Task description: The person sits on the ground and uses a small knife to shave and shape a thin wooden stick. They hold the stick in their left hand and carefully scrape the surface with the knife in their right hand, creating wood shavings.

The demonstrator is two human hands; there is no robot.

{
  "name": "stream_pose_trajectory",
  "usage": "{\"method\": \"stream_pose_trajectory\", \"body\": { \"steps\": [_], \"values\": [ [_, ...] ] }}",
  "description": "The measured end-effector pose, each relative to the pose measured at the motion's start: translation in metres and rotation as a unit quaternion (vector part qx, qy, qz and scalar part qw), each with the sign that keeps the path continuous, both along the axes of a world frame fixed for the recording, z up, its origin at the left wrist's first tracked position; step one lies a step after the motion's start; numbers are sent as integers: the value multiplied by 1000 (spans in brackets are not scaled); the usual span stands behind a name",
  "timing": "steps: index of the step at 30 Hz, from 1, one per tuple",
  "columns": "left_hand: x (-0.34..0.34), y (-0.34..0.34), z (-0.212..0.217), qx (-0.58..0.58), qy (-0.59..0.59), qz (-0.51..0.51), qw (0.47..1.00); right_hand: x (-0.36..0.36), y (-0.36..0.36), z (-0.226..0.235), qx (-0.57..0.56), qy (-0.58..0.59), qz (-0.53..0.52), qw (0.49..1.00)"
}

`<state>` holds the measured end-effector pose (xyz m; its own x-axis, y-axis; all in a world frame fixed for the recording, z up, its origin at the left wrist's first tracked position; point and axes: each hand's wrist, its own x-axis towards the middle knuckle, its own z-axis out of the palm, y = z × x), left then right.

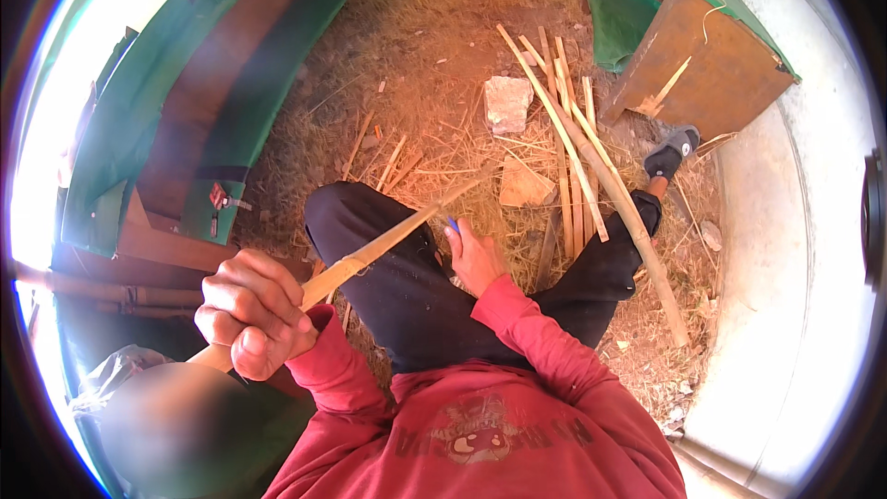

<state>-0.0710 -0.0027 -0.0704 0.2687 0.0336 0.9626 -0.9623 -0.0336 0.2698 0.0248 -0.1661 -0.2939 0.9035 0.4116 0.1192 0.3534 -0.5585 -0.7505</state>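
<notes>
A long split bamboo strip [383, 242] slants up and away across my thighs, its far end over the straw-strewn ground. My left hand [257, 312] is closed around the strip near its lower end, fingers wrapped over it. Just right of the strip, my right hand [479, 261] is closed on a slim blue object [452, 223]. Only a short blue end shows above the fingers, so its kind stays hidden. A pale stone block [507, 104] and a flatter tan block [527, 181] lie on the ground beyond my hands.
Several bamboo strips [565, 157] lie beyond my right knee, and a thicker pole [637, 231] crosses my right leg. Green-covered boards [268, 74] stand at left, with a small red item [219, 195] on them. A brown wooden panel [707, 83] leans at far right.
</notes>
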Motion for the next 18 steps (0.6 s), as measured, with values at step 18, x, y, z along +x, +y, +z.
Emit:
{"method": "stream_pose_trajectory", "body": {
  "steps": [18],
  "values": [
    [2, 12, 1, -27, 12, 14, 999, 29, 4, -30, -15, 35, -9, 999]
  ]
}}
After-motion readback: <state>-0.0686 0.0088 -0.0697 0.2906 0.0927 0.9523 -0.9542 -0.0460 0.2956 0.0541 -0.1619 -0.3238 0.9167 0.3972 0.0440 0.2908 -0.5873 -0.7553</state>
